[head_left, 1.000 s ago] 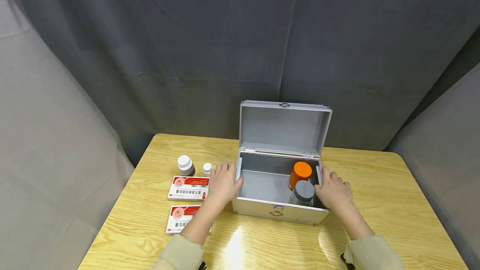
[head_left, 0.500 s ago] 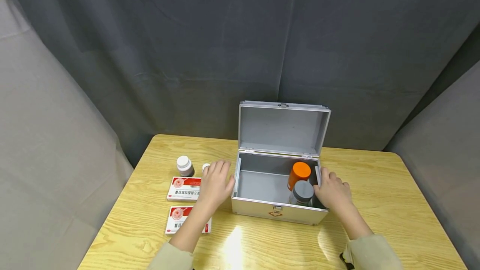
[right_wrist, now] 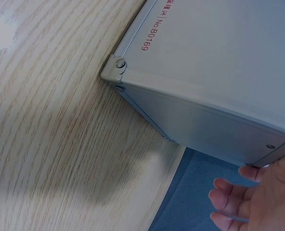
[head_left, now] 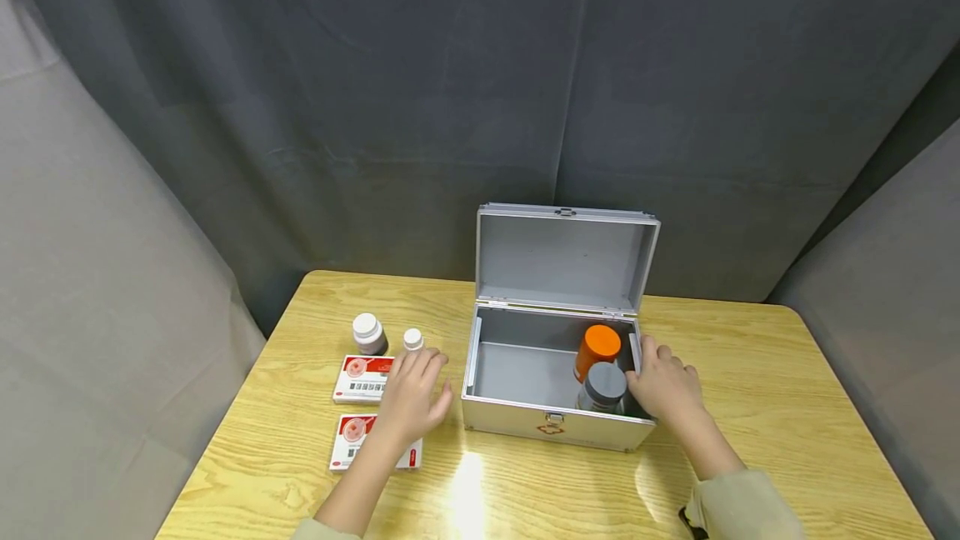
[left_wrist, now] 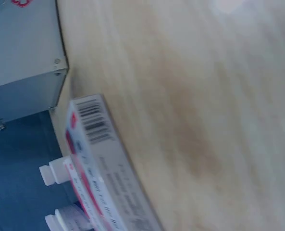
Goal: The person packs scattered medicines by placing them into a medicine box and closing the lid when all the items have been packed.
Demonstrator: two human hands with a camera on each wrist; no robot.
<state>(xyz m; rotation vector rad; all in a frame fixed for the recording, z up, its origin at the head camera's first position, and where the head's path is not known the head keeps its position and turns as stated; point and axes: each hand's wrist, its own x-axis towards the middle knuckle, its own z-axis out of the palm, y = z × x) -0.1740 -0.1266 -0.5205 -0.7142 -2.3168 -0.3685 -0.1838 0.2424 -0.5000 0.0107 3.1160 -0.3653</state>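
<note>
Left grip shifted leftward, part-hiding carton, bottles beyond

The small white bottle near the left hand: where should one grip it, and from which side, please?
Probably best: pinch the cap of the small white bottle from above, with the left hand. It stands upright, cap on top; a flat carton in front and the larger white bottle to its left make a low grip tighter.
</note>
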